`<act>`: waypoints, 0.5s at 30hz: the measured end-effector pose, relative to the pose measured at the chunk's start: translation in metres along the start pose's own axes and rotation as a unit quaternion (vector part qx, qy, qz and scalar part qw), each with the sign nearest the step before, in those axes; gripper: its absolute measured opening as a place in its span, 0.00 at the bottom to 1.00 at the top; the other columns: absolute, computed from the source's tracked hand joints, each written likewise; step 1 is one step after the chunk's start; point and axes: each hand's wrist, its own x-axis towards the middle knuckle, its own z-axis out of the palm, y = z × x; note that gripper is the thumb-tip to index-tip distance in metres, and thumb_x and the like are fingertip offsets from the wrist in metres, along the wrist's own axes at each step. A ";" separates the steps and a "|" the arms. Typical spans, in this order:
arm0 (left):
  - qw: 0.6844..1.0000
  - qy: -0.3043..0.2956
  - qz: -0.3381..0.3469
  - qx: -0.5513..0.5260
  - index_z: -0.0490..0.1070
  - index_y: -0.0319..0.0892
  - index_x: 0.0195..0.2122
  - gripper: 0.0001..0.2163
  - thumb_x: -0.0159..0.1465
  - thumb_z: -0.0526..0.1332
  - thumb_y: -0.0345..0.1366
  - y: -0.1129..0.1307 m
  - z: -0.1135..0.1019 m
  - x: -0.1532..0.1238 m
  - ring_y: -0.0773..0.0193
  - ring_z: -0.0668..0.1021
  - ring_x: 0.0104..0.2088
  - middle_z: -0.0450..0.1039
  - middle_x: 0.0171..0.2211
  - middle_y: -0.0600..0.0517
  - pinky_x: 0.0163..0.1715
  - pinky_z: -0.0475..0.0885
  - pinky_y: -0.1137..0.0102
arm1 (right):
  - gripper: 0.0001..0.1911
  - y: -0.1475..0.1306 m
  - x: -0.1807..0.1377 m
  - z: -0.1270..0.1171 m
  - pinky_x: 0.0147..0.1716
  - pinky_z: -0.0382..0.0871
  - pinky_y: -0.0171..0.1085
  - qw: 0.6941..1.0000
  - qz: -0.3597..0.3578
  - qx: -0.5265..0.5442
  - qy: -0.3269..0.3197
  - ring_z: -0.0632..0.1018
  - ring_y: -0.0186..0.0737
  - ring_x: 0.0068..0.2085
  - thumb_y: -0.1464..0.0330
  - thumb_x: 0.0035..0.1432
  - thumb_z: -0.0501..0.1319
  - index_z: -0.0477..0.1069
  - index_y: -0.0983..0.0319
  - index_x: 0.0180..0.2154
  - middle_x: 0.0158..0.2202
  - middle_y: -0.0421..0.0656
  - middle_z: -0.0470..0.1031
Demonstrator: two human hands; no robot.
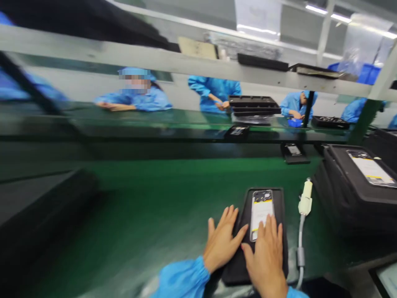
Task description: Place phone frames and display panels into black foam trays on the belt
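Note:
A black tray (277, 198) lies on the green mat in front of me, with a phone body (261, 209) showing a white and yellow inside seated in it. My left hand (221, 242) rests flat on the tray's left edge, fingers spread. My right hand (266, 256) lies flat on the tray's near part, its fingertips touching the lower end of the phone body. Neither hand grips anything.
A white cable plug (305, 200) lies right of the tray. A stack of black trays (353, 190) with another phone body stands at the right. Small black trays (293, 153) sit on the belt beyond. People in blue coats work across the line. A dark block (37, 207) lies left.

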 end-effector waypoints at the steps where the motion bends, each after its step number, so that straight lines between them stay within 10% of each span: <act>1: 1.000 -0.008 -0.003 0.002 0.56 0.28 0.62 0.28 0.64 0.46 0.41 0.002 -0.002 -0.001 0.47 0.49 0.66 0.47 0.65 0.37 0.61 0.41 0.38 | 0.28 0.000 0.001 -0.001 0.59 0.54 0.61 0.999 -0.014 -0.029 -0.009 0.58 0.61 0.63 0.68 0.56 0.60 0.64 0.74 0.56 0.60 0.63 0.57; 6: 0.999 -0.002 -0.003 -0.045 0.61 0.35 0.59 0.23 0.64 0.47 0.36 0.001 -0.005 -0.006 0.49 0.50 0.66 0.52 0.64 0.40 0.61 0.38 0.38 | 0.21 0.009 0.008 -0.002 0.51 0.66 0.60 0.994 -0.070 -0.076 0.025 0.67 0.64 0.57 0.71 0.61 0.51 0.68 0.76 0.52 0.54 0.66 0.66; 11: 0.985 0.046 0.013 -0.167 0.61 0.35 0.59 0.23 0.64 0.48 0.39 -0.009 0.005 -0.007 0.52 0.56 0.65 0.60 0.60 0.41 0.64 0.37 0.44 | 0.23 0.030 0.018 -0.009 0.41 0.75 0.43 0.978 -0.075 0.055 0.189 0.78 0.50 0.45 0.70 0.66 0.42 0.68 0.76 0.50 0.44 0.60 0.75; 15: 0.946 0.080 0.026 -0.312 0.61 0.35 0.58 0.26 0.63 0.51 0.47 -0.022 0.010 -0.008 0.50 0.69 0.57 0.65 0.57 0.38 0.60 0.61 0.50 | 0.22 0.029 0.024 -0.017 0.37 0.76 0.39 0.974 -0.037 0.082 0.208 0.79 0.49 0.43 0.69 0.66 0.44 0.65 0.77 0.53 0.43 0.60 0.75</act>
